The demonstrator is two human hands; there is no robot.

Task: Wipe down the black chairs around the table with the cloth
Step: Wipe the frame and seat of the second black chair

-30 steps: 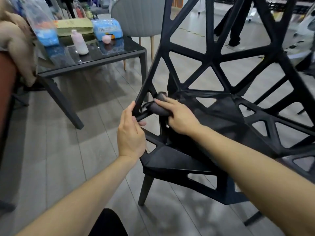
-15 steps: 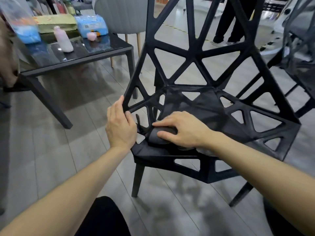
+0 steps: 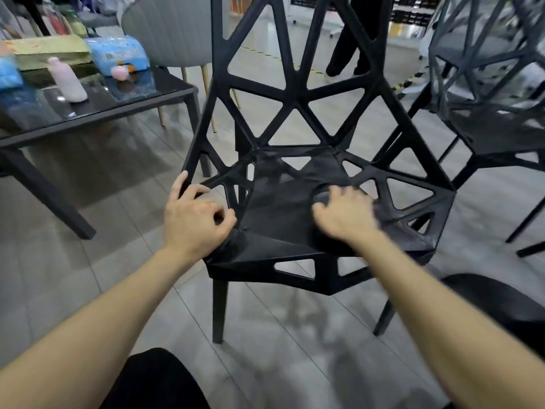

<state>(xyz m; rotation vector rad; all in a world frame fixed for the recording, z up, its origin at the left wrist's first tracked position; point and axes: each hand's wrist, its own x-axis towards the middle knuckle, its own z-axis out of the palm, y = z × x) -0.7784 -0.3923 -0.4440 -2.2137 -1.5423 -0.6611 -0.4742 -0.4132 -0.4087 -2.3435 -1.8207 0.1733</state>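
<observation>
A black chair (image 3: 295,119) with a lattice back and open triangular cut-outs stands right in front of me. My left hand (image 3: 193,218) holds the chair's left side frame, fingers curled round the bar at the seat's front left corner. My right hand (image 3: 343,212) lies on the seat, pressing a dark cloth (image 3: 321,197) against it; most of the cloth is hidden under the palm and blurred by motion.
A second black lattice chair (image 3: 495,93) stands close on the right. A dark glass table (image 3: 97,113) at the left carries a pink bottle (image 3: 66,81) and packets. A grey upholstered chair (image 3: 168,28) and a person's legs (image 3: 351,36) are behind.
My right hand slid the cloth from the chair's left side bar down onto the seat and then rightwards across it. My left hand kept hold of the left frame, shifting slightly lower.
</observation>
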